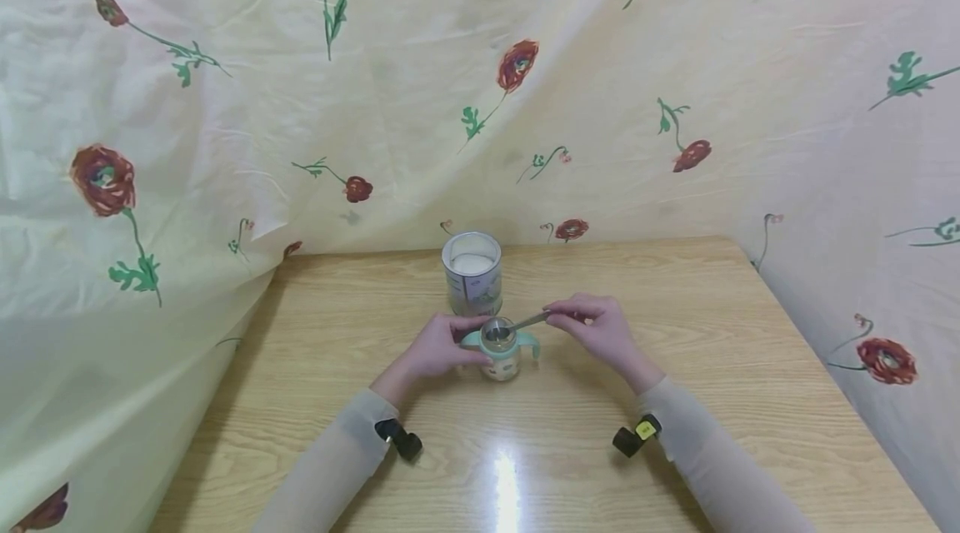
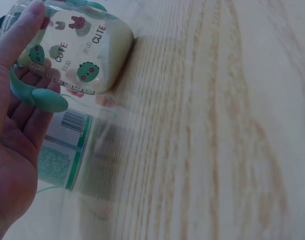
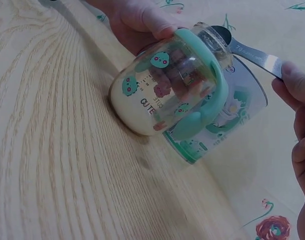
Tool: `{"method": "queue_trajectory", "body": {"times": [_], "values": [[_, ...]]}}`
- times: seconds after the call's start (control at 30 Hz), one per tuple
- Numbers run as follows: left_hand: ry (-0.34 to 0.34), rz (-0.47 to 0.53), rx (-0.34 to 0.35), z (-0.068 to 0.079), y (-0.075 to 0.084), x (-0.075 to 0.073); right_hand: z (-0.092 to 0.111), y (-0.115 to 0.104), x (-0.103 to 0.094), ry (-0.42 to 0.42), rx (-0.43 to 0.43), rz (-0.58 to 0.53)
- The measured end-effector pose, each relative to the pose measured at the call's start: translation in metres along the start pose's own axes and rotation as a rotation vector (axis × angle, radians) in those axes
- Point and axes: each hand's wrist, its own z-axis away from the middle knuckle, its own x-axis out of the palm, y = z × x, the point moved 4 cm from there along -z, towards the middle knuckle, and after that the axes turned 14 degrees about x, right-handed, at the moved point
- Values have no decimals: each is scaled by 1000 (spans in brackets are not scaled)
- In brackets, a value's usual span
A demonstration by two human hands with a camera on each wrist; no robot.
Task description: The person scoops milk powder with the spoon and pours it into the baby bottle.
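Observation:
A clear baby bottle (image 1: 501, 370) with mint-green handles stands upright on the table, its mouth uncovered. Cartoon prints and the word CUTE mark its side, and a pale layer lies at the bottom in the right wrist view. My left hand (image 1: 438, 345) grips the bottle near its neck, thumb on the near side and fingers behind. Between thumb and fingers, my right hand (image 1: 600, 328) pinches the handle of a metal measuring spoon (image 3: 257, 58) marked 7g. The spoon's bowl is at the bottle's mouth; what it holds is hidden.
Just behind the bottle stands an open can (image 1: 474, 287) with white powder inside. The wooden table (image 1: 337, 450) meets a cream curtain (image 1: 420, 100) with red flowers at the back and sides.

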Motion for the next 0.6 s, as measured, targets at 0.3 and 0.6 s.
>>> {"method": "queue_trajectory", "body": {"times": [0.3,0.6], "values": [[-6,-18,7,1,2,0,-2,-3,1,3,152,-30],[-7,-24,26,2,3,0,-3,-2,0,-25,208,-182]]}}
